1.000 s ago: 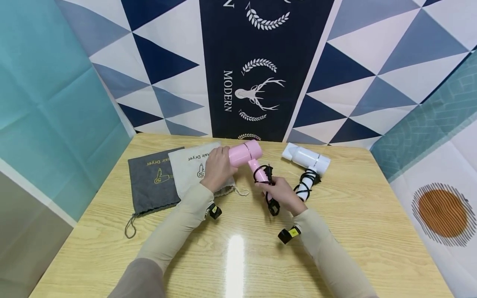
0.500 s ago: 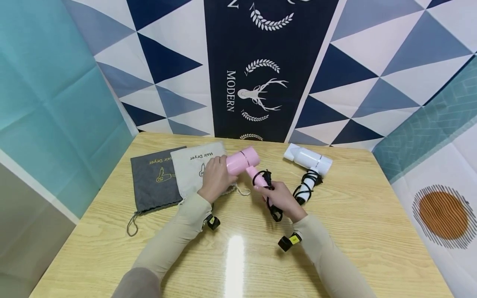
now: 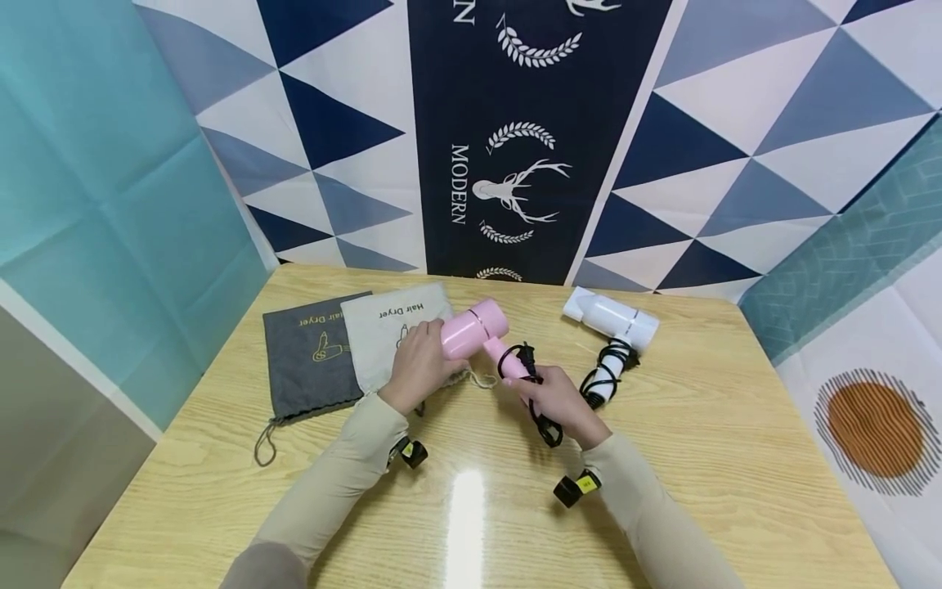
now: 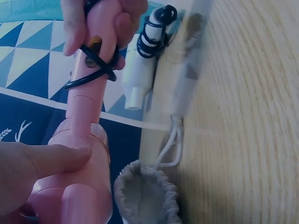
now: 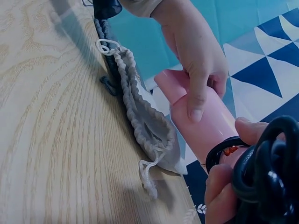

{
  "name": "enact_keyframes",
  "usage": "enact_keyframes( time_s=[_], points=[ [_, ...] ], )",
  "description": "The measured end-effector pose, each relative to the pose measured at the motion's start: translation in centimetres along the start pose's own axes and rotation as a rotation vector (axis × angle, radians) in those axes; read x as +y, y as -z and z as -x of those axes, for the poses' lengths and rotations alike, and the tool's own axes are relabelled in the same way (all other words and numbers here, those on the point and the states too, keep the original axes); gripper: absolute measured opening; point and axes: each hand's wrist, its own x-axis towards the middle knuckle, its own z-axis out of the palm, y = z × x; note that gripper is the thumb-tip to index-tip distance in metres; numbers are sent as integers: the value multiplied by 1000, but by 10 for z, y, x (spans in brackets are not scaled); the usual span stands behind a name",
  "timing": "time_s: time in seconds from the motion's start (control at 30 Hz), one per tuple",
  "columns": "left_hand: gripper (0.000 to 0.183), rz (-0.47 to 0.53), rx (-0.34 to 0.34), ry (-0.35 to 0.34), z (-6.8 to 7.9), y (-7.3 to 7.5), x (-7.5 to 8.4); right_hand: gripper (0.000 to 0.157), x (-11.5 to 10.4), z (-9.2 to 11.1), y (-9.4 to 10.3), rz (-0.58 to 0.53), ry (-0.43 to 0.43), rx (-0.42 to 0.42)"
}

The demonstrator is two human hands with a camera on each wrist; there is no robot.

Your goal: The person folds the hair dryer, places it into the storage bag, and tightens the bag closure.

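Observation:
Both hands hold a pink hair dryer [image 3: 471, 329] over the table. My left hand [image 3: 419, 366] grips its barrel near the nozzle end, thumb lying along the body in the left wrist view. Round the handle and its wrapped black cord [image 5: 273, 172] curl the fingers of my right hand [image 3: 555, 401]. Beneath and left of the dryer lies a light drawstring bag [image 3: 377, 327] printed "Hair Dryer"; its gathered mouth [image 5: 140, 112] gapes a little in the right wrist view. A dark grey drawstring bag [image 3: 305, 376] lies partly under it, with a gold dryer print.
A white hair dryer [image 3: 614, 317], its handle wrapped in black cord, lies right of my right hand. The wooden table [image 3: 699, 458] meets a patterned backdrop [image 3: 508, 106] at its far edge. Teal cloth [image 3: 132, 188] hangs on the left side.
The pink dryer has come slightly down toward the person, with both hands still gripping it. The head view has shifted a little. Bags and white dryer stay in place.

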Motion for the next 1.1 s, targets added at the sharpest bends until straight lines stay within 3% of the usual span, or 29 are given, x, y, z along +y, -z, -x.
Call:
enact_keyframes(
  time_s=[0.27,0.87,1.1],
  points=[
    [71,104,-83,34,5,11,2,37,1,8,4,18,20,-11],
    [74,252,-236,91,-4,44,5,41,-15,20,17,7,46,-14],
    [71,267,-250,92,-4,51,6,39,-18,24,11,13,51,4]
  ],
)
